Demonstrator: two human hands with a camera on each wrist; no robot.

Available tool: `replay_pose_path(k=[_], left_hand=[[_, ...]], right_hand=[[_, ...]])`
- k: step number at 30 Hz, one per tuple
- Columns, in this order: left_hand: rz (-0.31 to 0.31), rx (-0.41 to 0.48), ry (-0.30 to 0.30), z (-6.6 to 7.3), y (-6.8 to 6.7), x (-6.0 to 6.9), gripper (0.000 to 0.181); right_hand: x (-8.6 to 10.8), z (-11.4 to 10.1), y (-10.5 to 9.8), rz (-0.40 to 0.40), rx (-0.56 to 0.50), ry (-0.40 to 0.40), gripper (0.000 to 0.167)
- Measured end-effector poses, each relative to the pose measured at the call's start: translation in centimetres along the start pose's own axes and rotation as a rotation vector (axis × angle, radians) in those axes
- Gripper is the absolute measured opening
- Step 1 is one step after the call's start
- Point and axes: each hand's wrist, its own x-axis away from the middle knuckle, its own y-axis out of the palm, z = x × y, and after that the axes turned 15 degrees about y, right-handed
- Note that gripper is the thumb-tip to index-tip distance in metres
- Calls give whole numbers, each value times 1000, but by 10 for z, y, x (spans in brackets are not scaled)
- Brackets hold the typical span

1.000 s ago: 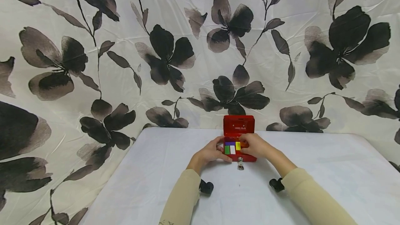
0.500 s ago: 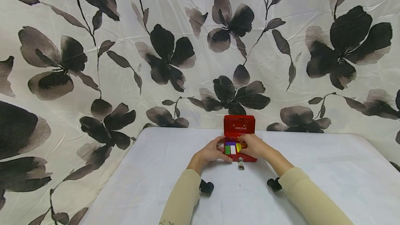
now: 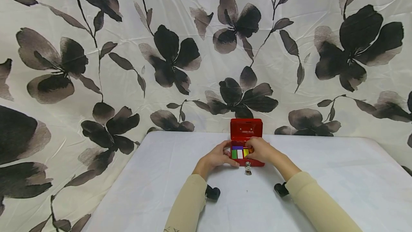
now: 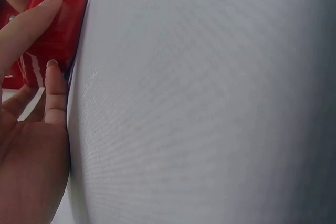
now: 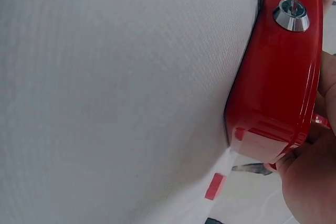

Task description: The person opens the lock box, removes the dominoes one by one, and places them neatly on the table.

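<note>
A red cash box (image 3: pixel 246 129) stands at the far side of the table with its lid raised. My left hand (image 3: pixel 216 156) grips its left side, thumb across the front wall and fingers along the end, as the left wrist view confirms. Inside lie a purple block (image 3: pixel 237 148), a green block (image 3: pixel 234 154), a white block (image 3: pixel 239 154) and a yellow block (image 3: pixel 246 152). My right hand (image 3: pixel 262 149) reaches in over the right side, its fingers curled at the yellow block; the fingertips are partly hidden. Something orange shows under those fingers.
A key hangs from the silver lock (image 5: pixel 291 17) on the box's front. White cloth covers the table (image 3: pixel 244 207). Behind it hangs a floral backdrop (image 3: pixel 206 67). A black wrist device (image 3: pixel 212 193) sits at each sleeve.
My right hand has shifted slightly left inside the box, and the yellow block now looks tilted and more covered by its fingers. The left hand and the box have stayed put.
</note>
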Motion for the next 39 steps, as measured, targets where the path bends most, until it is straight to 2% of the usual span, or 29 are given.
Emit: replay_pose_path(k=[28, 39], left_hand=[[12, 5, -19, 1, 0, 2, 94], [11, 1, -25, 3, 0, 2, 93]], right_hand=[[-4, -5, 2, -10, 17, 43, 24], [-2, -4, 2, -32, 37, 37, 28]])
